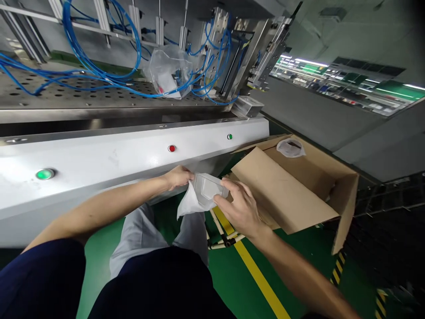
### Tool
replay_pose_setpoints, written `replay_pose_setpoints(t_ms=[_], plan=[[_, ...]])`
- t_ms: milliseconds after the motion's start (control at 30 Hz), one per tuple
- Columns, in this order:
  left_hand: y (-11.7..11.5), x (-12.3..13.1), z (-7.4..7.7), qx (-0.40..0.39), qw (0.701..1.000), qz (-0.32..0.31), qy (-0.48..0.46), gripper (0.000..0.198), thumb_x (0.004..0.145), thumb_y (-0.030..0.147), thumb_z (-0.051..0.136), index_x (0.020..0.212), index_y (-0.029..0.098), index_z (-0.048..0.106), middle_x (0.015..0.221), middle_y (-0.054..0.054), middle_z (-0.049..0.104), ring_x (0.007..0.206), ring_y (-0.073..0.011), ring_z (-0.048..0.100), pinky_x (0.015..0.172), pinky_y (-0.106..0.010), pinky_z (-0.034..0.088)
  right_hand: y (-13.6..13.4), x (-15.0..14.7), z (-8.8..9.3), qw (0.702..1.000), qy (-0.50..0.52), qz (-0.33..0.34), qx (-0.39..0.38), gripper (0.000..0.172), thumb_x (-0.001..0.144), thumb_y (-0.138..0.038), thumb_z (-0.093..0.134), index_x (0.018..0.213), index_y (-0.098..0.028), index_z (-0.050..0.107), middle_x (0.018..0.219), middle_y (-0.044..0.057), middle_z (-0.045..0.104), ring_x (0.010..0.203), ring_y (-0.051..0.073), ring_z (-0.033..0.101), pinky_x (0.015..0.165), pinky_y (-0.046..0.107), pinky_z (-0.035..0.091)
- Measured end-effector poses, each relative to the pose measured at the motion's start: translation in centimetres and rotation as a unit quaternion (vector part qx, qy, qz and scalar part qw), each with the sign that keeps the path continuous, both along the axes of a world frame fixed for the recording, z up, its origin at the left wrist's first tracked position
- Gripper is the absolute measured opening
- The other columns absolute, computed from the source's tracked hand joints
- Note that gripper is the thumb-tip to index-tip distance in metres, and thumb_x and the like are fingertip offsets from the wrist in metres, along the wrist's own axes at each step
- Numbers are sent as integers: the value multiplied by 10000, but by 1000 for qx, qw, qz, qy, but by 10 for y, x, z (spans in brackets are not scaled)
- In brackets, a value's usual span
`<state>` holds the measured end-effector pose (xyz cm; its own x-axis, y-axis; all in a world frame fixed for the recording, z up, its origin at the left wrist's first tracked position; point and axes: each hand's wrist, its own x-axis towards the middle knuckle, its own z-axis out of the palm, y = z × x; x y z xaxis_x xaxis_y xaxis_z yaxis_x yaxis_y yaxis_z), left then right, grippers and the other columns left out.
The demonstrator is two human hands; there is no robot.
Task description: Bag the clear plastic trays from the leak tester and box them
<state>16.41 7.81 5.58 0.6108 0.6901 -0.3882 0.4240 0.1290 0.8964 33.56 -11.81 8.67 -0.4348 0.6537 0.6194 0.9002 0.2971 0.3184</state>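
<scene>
My left hand [179, 177] is closed, pinching the edge of a thin white bag [189, 204] in front of my body. A pale grey rectangular part [210, 186] with rounded corners and a raised rim sits partly inside the bag's mouth. My right hand [241, 206] grips this part at its right side, thumb on the near edge and fingers over the far edge. The lower end of the part is hidden by the bag. Both hands are above the floor, in front of the machine's white front panel [133, 155].
An open cardboard box [285, 190] stands to the right, with a white wrapped item [291, 148] inside. Push buttons, including a red one [171, 148], line the panel. Blue hoses [99, 79] and a clear plastic bag [169, 68] lie on the perforated metal bed. A pipe frame [221, 228] stands below.
</scene>
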Motion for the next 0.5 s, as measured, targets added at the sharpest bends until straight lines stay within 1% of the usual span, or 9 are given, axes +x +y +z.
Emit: replay_pose_setpoints(t_ms=[67,133,167,233,333,400,500], plan=[[-1,2,-6,2,1000,12,4,165,774,256,602,666,214,484,518,52,290,470,-105,230,506,-310,130,-1,0,-4,999,-8,28,-23,186,981,-21,619,991,-186,705,1277,148,626,1309,298,588,1069,457,542],[-4,2,-10,18,1000,14,9,124,802,272,588,713,202,540,552,39,367,481,-113,295,498,-303,192,0,-1,-10,998,-13,50,-44,186,983,-18,616,951,-178,705,1262,158,622,1278,296,593,1027,429,544],[-5,2,-11,33,999,12,13,125,817,282,587,730,195,566,578,28,417,497,-119,343,506,-300,237,1,-2,-13,997,-12,51,-54,177,988,-33,624,923,-177,701,1263,158,619,1249,289,600,1002,412,543],[-7,0,-13,76,997,4,29,157,844,295,585,728,189,591,623,11,489,543,-132,424,546,-300,308,2,-3,-20,997,-2,29,-78,146,1000,-99,668,884,-181,699,1286,153,608,1170,272,611,944,384,534],[-5,-3,-17,163,984,-12,71,275,875,295,576,622,204,515,594,9,461,576,-146,434,596,-316,307,6,-2,-34,994,15,-27,-110,99,971,-214,780,896,-188,720,1300,143,602,1078,269,599,877,373,505],[0,-6,-19,220,970,-23,101,331,887,295,583,586,210,474,596,-2,465,611,-164,451,628,-327,297,8,-1,-43,990,26,-61,-124,131,920,-237,851,897,-191,731,1273,135,608,1045,270,585,852,368,481],[8,-9,-23,285,947,-37,140,297,874,290,607,603,214,513,681,-33,566,720,-210,547,681,-334,319,11,1,-52,985,43,-87,-140,190,863,-261,917,870,-195,739,1236,125,610,1021,267,571,815,354,452]])
